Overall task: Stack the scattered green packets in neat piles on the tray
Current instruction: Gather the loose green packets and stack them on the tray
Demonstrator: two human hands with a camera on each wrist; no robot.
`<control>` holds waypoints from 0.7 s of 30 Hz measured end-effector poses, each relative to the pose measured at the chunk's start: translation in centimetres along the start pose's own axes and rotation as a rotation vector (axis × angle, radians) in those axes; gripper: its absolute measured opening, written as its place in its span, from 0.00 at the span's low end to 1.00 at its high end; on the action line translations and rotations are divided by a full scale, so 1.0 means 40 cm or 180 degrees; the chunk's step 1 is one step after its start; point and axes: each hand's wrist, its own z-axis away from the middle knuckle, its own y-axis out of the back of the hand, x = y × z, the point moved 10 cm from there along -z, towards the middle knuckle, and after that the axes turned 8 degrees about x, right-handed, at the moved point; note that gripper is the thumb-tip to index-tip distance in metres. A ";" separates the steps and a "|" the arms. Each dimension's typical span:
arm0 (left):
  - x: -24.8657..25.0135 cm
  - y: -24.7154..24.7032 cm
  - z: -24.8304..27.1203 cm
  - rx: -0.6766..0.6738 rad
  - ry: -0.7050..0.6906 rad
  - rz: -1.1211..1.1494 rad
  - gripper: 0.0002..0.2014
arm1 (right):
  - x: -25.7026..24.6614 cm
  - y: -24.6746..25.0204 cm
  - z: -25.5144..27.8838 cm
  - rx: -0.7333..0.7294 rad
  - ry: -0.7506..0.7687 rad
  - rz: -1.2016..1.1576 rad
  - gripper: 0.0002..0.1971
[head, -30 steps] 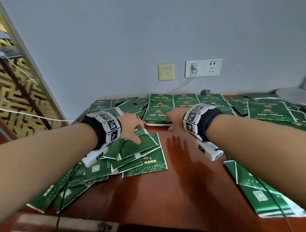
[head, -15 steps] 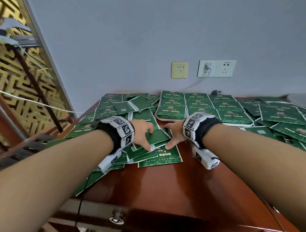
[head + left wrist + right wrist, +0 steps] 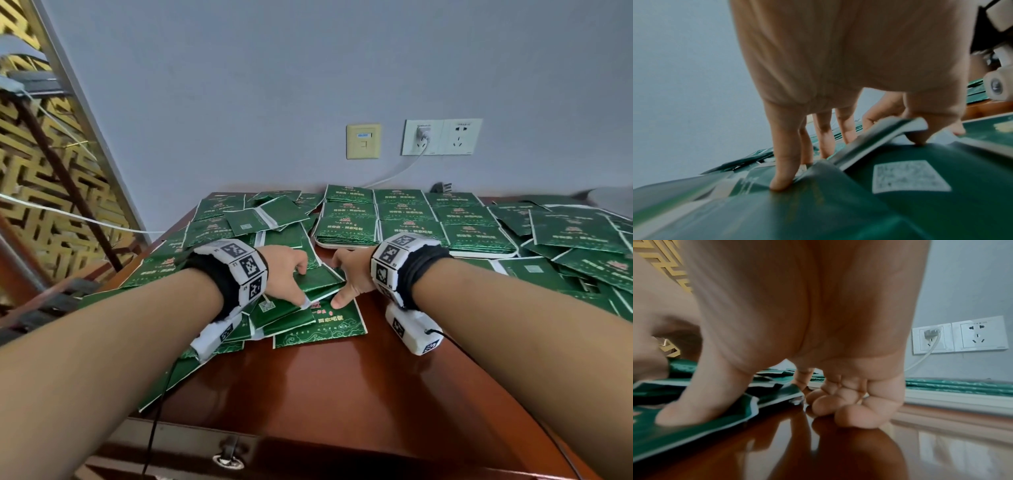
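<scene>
Right wrist view alone shows hands [image 3: 838,402] knuckles curled on table [image 3: 859,451]

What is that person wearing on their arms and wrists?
Both forearms are bare, with no sleeves. The left hand and right hand are ungloved. Each wrist carries a black fabric cuff ringed by white blocks printed with black square codes, plus a small white camera box beneath, trailing a thin black cable.

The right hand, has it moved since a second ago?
Yes. The right hand has drawn back from the white tray's rim toward the person and leftward, its thumb now pressing the loose green packet beside the left hand.
</scene>
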 end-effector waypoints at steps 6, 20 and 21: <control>0.002 0.017 0.009 0.0016 0.0135 0.0056 0.22 | -0.016 0.025 0.034 0.0222 0.0023 -0.0443 0.41; 0.090 0.139 -0.008 0.1084 -0.0216 -0.0104 0.11 | 0.196 0.107 0.130 0.0401 -0.0281 -0.0555 0.26; 0.104 0.148 -0.014 0.1145 -0.0244 -0.0017 0.10 | 0.217 0.115 0.134 0.0488 -0.0317 -0.0642 0.22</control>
